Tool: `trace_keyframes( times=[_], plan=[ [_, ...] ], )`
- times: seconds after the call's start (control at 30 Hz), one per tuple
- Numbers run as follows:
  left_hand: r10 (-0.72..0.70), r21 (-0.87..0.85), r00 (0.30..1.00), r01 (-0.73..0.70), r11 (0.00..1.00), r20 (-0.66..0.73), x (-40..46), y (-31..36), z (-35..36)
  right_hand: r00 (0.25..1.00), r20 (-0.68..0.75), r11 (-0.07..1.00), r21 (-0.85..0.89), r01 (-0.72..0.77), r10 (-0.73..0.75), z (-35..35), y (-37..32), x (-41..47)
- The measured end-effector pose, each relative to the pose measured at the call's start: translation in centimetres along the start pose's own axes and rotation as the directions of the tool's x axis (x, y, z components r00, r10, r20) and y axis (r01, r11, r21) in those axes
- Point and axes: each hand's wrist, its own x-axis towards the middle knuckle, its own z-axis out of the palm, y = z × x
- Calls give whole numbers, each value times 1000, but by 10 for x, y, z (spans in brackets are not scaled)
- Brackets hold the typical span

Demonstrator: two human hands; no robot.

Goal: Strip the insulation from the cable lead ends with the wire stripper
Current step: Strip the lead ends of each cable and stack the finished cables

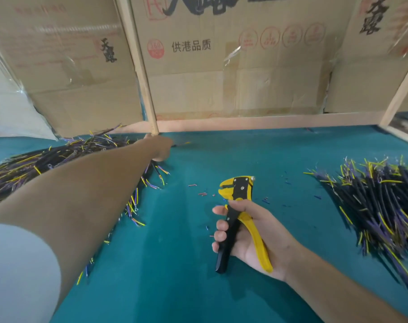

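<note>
A teal cloth-covered workbench [198,264], walled at its back edge by taped cardboard cartons [233,66] in a pale wooden frame [142,73], serves as a cable-stripping station. Near the middle of the bench, the right hand [252,234] wraps its fingers around the handles of a yellow-and-black wire stripper [239,213], its head raised with no lead in it. The left hand [162,149] stretches toward the back edge at the far end of a heap of black cables with yellow and purple leads [58,164] that runs along the left edge; motion blur hides whether its fingers hold a cable. A second heap of cables [382,206] lies at the right edge, and small snips of coloured insulation [201,194] dot the cloth between the heaps. The step in hand looks to be fetching the next cable: best drawn out singly by its black sheath, so the leads arrive straight and seat squarely in the stripper.
</note>
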Motion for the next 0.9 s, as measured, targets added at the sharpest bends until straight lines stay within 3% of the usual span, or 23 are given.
trace_keyframes(
  times=[0.23,0.4,0.5,0.7,0.8,0.9],
  plan=[
    [22,207,988,10,978,-150,20,4,6,1000,30,1000,-21,7,-6,-3,-1,2],
    [-21,215,999,29,976,-43,23,4,9,999,38,1000,-22,5,-4,-4,-1,3],
    [29,342,994,10,940,-109,25,6,9,999,40,1000,-23,6,-5,-5,-1,4],
    [194,523,977,-119,844,-91,29,7,0,997,73,999,-33,16,-14,-6,1,5],
    [239,469,935,-94,878,-261,19,8,-23,998,64,999,-32,16,-14,-5,0,5],
    [181,170,851,-110,979,-493,-7,12,-53,999,40,999,-32,10,-9,-3,1,4]
  ],
)
